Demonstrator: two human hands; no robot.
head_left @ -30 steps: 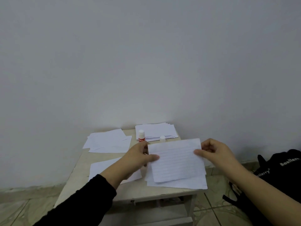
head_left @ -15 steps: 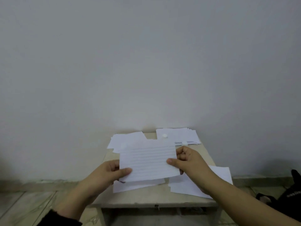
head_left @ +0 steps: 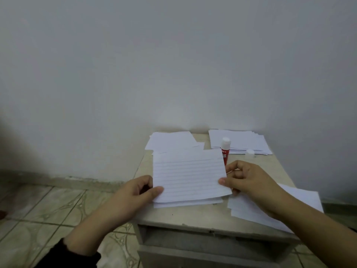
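A lined paper sheet (head_left: 188, 175) spans between both hands above the small table (head_left: 193, 215): the left hand (head_left: 133, 192) pinches its lower left edge, thumb on top, and the right hand (head_left: 249, 180) pinches its right edge. Just beyond the right fingers stands a red glue stick (head_left: 225, 149), uncapped cap (head_left: 250, 152) beside.

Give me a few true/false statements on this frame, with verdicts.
1. The left hand and the right hand both pinch the lined sheet. True.
2. The glue stick lies flat on the table. False: it stands upright, just behind the sheet's far right corner.
3. The lined sheet is crumpled into a ball. False: it is held out flat.
4. A paper stack lies at the table's far right corner. True.
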